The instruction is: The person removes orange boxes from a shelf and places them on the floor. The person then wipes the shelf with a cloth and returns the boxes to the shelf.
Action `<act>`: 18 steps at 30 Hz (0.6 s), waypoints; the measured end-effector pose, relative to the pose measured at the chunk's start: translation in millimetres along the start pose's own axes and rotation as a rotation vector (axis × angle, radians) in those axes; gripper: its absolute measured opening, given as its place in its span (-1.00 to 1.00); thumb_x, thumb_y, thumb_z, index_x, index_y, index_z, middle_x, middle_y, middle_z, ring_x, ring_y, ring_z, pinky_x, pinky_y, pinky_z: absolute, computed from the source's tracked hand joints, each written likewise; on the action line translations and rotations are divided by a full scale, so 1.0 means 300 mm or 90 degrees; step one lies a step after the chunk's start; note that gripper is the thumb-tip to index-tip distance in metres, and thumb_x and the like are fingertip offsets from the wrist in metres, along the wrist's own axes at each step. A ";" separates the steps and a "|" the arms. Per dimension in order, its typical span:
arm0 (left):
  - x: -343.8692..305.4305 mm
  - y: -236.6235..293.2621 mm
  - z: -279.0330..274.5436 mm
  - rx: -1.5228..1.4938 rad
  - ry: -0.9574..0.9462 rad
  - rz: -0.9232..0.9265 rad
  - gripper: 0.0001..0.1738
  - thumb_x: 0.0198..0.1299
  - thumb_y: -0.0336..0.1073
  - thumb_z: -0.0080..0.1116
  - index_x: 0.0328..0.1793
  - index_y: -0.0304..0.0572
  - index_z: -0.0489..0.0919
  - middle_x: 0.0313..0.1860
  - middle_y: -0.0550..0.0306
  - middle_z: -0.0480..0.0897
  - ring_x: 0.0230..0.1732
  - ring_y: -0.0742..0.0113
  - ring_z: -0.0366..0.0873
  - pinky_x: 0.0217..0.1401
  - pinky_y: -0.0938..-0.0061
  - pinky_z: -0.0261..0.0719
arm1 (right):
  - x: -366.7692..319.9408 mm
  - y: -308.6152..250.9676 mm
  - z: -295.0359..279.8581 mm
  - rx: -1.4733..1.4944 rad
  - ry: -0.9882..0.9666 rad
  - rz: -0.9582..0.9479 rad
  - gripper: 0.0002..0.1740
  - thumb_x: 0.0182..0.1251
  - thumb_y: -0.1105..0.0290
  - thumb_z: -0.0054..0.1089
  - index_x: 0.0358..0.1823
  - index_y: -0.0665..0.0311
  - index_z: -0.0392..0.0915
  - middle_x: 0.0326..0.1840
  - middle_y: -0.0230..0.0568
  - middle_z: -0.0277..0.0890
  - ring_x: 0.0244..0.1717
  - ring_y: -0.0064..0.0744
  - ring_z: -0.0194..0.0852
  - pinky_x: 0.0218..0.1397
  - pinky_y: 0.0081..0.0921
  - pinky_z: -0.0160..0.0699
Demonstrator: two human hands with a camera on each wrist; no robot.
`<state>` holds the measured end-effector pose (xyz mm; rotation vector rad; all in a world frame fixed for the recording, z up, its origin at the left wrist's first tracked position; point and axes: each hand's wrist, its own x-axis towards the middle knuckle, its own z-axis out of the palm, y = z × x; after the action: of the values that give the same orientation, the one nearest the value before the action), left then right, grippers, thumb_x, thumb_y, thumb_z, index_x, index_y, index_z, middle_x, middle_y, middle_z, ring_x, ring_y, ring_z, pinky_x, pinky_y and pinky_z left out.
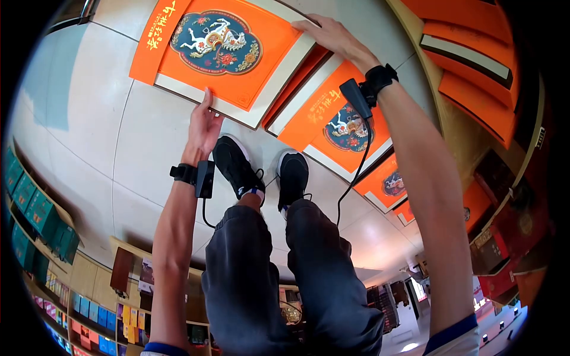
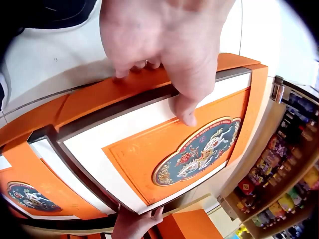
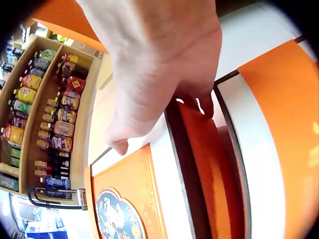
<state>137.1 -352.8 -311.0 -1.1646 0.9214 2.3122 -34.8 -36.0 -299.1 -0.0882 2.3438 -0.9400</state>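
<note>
A large orange gift box point(image 1: 231, 53) with a white border and a blue horse emblem lies over the tiled floor in front of me. My left hand point(image 1: 202, 124) grips its near edge. In the left wrist view the thumb point(image 2: 187, 112) presses the white border while the fingers curl over the orange side point(image 2: 124, 87). My right hand point(image 1: 326, 32) grips the box's right edge. There the thumb point(image 3: 119, 142) lies on top and the fingers hook down the side. A second matching box point(image 1: 338, 118) lies beside it, partly underneath.
My two black shoes point(image 1: 237, 166) stand just below the boxes. More orange boxes point(image 1: 475, 59) are stacked on a wooden shelf at the right. A shelf of bottled drinks point(image 3: 45, 109) stands beyond the box. Further emblem boxes point(image 1: 389, 181) lean at the lower right.
</note>
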 end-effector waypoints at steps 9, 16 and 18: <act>-0.002 -0.026 -0.009 0.023 -0.001 -0.002 -0.47 0.48 -0.10 0.20 0.43 -0.19 0.40 0.43 0.10 0.52 0.45 0.25 0.43 0.59 0.24 0.30 | -0.133 -0.228 -0.112 0.046 -0.070 0.090 0.13 0.36 -0.50 -0.08 0.57 0.40 0.22 0.56 0.31 0.25 0.62 0.17 0.14 0.68 -0.15 0.06; 0.009 -0.015 0.015 0.008 0.029 0.030 -0.55 0.44 -0.21 0.27 0.32 -0.23 0.45 0.26 0.12 0.59 0.30 0.31 0.53 0.50 0.27 0.45 | -0.089 -0.165 -0.060 0.049 -0.085 0.170 0.19 0.32 -0.52 -0.02 0.61 0.40 0.13 0.62 0.28 0.15 0.66 0.15 0.06 0.71 -0.05 -0.02; 0.010 -0.009 0.012 0.004 0.032 0.035 -0.55 0.43 -0.21 0.28 0.32 -0.23 0.44 0.26 0.11 0.58 0.30 0.31 0.52 0.50 0.28 0.44 | -0.106 -0.190 -0.059 0.082 -0.110 0.190 0.20 0.31 -0.53 -0.03 0.62 0.40 0.10 0.64 0.28 0.11 0.66 0.15 0.05 0.72 -0.01 -0.07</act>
<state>134.9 -348.2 -313.0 -1.2140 0.9899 2.3314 -27.5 -59.1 -235.9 0.2180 2.0605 -0.8933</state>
